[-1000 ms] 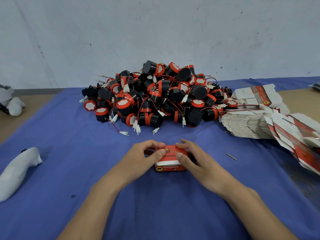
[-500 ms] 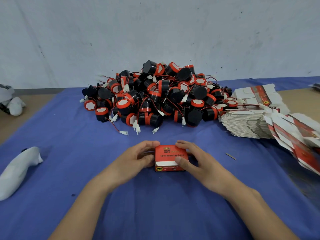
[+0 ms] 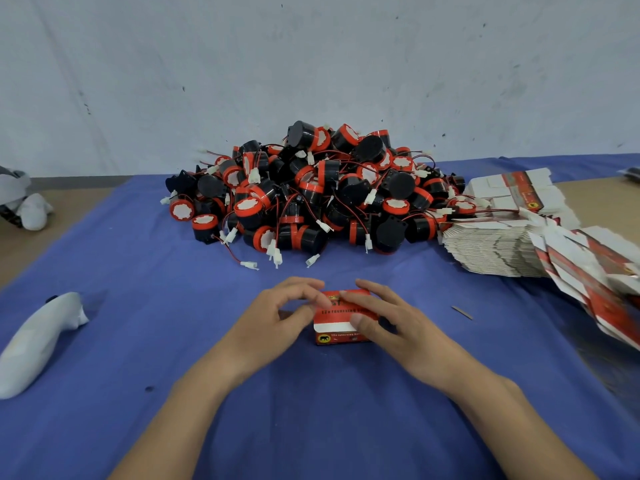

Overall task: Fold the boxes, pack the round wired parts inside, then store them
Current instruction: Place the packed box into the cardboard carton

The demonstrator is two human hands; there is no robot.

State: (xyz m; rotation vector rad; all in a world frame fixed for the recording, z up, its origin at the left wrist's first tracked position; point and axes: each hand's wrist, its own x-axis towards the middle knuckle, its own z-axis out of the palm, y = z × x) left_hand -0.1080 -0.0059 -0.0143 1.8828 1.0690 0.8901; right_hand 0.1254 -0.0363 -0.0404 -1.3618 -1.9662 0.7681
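Note:
A small red box (image 3: 335,330) with a white stripe and printed text rests on the blue cloth (image 3: 173,341) in front of me. My left hand (image 3: 277,320) grips its left end, fingers curled over the top edge. My right hand (image 3: 388,320) lies on its right side, thumb pressed on the front face. Behind it sits a large pile of round black-and-red wired parts (image 3: 311,192) with white connectors. A stack of flat unfolded boxes (image 3: 512,247) fans out at the right.
A white cloth-like bundle (image 3: 38,337) lies at the left on the cloth, another white object (image 3: 24,206) at the far left edge. A small thin sliver (image 3: 462,312) lies right of my hands. A grey wall stands behind the pile.
Both hands stayed on the red box. My left fingers curled back over its top left corner and my right fingers spread further across the top.

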